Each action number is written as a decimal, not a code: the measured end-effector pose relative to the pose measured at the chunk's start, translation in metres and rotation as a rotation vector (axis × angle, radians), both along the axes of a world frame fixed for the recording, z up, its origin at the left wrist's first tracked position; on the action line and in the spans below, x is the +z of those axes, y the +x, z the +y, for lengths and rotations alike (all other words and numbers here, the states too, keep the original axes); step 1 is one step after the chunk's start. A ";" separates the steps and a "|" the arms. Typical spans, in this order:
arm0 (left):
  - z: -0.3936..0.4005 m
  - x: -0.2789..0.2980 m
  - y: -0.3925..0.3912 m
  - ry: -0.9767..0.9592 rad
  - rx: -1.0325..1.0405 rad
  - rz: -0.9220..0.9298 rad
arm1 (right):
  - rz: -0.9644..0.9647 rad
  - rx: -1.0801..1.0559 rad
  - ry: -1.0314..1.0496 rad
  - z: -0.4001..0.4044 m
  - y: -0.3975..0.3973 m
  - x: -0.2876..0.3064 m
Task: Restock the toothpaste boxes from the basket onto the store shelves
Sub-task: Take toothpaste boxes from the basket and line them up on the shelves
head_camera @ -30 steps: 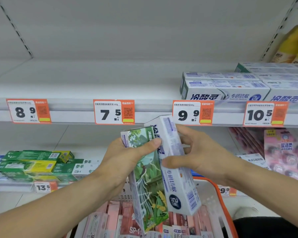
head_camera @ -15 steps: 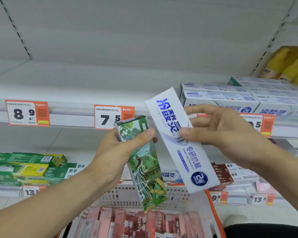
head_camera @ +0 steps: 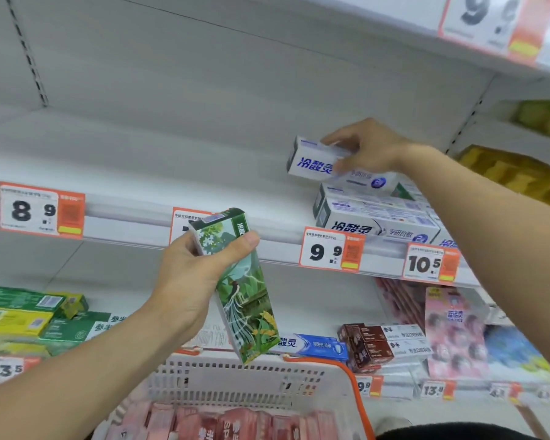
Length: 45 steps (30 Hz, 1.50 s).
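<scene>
Head view looks up at the shelf (head_camera: 134, 173) — a long white run, bare on its left and middle, with a stack of white boxes (head_camera: 375, 214) at its right above the 9.9 price tag (head_camera: 332, 250). Below, the white basket (head_camera: 235, 379) with its orange rim holds rows of pink boxes (head_camera: 223, 423). Left hand (head_camera: 188, 281) grips a green toothpaste box (head_camera: 238, 287) near its top, fingers wrapped round it, held upright over the basket. Right hand (head_camera: 367, 149) pinches a white toothpaste box (head_camera: 315, 161) just above the stack. Placing looks to be the step in hand — next, I'd judge, lower it flat, square with the boxes beneath, then let go.
</scene>
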<state>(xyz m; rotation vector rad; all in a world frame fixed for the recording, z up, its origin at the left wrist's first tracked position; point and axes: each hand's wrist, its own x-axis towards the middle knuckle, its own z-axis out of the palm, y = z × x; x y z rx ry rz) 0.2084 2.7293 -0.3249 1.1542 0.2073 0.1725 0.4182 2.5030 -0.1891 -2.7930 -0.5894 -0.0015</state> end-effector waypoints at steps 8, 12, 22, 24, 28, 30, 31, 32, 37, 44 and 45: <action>0.003 0.003 0.002 -0.030 0.013 -0.060 | 0.011 -0.008 -0.030 -0.006 -0.021 -0.014; 0.005 0.015 0.004 -0.109 -0.044 -0.124 | 0.026 0.240 0.449 0.015 -0.084 -0.030; -0.007 0.092 0.044 -0.015 -0.174 -0.298 | 0.985 0.382 0.892 0.022 -0.140 -0.068; -0.006 0.095 0.055 0.087 -0.161 -0.313 | 0.823 0.319 0.909 0.014 -0.137 -0.055; 0.012 0.090 0.071 0.199 -0.077 -0.300 | 0.103 0.060 0.706 0.000 -0.122 -0.028; 0.016 0.087 0.076 0.218 -0.098 -0.278 | -0.279 -0.013 0.529 -0.010 -0.111 -0.019; 0.014 0.085 0.076 0.234 -0.115 -0.263 | -0.394 -0.022 0.459 -0.015 -0.106 -0.017; 0.012 0.084 0.077 0.254 -0.125 -0.248 | -0.461 -0.024 0.411 -0.019 -0.101 -0.016; -0.004 0.070 0.083 0.405 -0.061 -0.205 | -0.501 0.035 0.403 -0.025 -0.079 -0.021; -0.015 0.073 0.110 0.757 0.039 -0.250 | -0.236 -0.030 0.492 -0.042 -0.051 -0.022; -0.018 0.076 0.119 0.822 0.057 -0.255 | -0.271 -0.046 0.512 -0.045 -0.045 -0.022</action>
